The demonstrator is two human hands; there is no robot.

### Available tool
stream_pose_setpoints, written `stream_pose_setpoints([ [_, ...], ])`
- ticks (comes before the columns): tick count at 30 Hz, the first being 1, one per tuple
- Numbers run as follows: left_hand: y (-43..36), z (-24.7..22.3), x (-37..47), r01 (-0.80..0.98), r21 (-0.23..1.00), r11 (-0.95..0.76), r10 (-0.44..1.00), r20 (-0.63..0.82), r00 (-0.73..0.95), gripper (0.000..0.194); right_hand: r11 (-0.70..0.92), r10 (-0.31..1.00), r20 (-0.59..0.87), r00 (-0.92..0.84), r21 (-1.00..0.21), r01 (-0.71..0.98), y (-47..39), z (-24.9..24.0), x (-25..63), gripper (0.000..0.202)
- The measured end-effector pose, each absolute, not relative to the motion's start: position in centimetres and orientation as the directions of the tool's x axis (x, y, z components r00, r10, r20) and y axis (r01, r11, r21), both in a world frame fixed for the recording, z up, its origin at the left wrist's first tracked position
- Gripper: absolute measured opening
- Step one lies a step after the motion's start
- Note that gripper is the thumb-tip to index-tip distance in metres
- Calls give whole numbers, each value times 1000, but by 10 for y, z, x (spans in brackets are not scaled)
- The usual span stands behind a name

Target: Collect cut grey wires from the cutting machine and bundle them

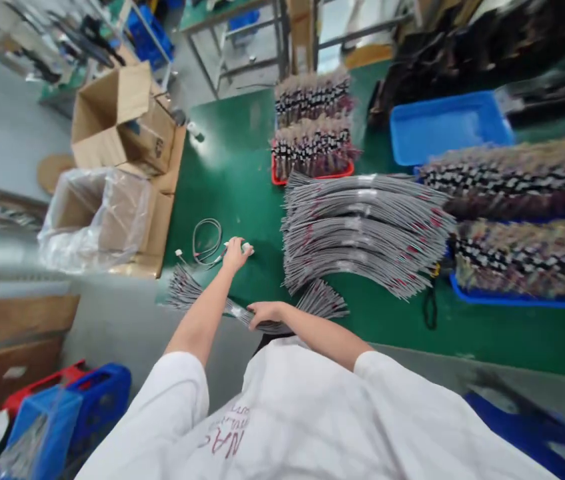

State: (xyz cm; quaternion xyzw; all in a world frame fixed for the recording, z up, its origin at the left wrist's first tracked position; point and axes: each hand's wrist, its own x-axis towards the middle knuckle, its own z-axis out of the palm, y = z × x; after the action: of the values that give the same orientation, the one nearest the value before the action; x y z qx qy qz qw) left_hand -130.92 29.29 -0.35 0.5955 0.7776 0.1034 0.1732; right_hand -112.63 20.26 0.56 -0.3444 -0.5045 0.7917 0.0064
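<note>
My left hand (235, 255) is out over the green table, its fingers closed around a small white piece (247, 249) too blurred to name. Beside that hand a thin grey cable (208, 225) lies in a loop, with a white connector (179, 253) at one end. Close to my body, my right hand (265, 313) grips the middle of a bundle of grey cables (235, 310) along the table's near edge. The bundle's ends fan out to both sides, and my forearms cover parts of it. Further right lie several taped grey cable bundles (362, 227), stacked in rows.
Behind the stack, a red tray (312, 175) holds wired parts. To the right are a blue tray (452, 127) and a filled blue tray (527, 301). Cardboard boxes, an open one (132, 130) and a plastic-lined one (125, 213), stand left. Blue crates (99, 407) sit lower left.
</note>
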Motion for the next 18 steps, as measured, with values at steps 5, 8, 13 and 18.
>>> stream_pose_setpoints([
  [5,155,13,-1346,893,314,322,946,-135,-293,49,-513,-1,-537,-844,-724,461,212,-12,-1125,19],
  [8,51,16,-1310,876,280,393,918,-169,-359,62,-457,-156,-526,-836,-712,533,204,-16,-1135,7],
  [13,3,-7,-1246,872,335,356,927,-244,-284,55,-350,-215,-533,-818,-740,574,171,-6,-1140,6],
  [18,19,-5,-1249,832,523,187,953,-302,-25,26,-198,-187,-591,-785,-760,620,134,18,-1108,13],
])
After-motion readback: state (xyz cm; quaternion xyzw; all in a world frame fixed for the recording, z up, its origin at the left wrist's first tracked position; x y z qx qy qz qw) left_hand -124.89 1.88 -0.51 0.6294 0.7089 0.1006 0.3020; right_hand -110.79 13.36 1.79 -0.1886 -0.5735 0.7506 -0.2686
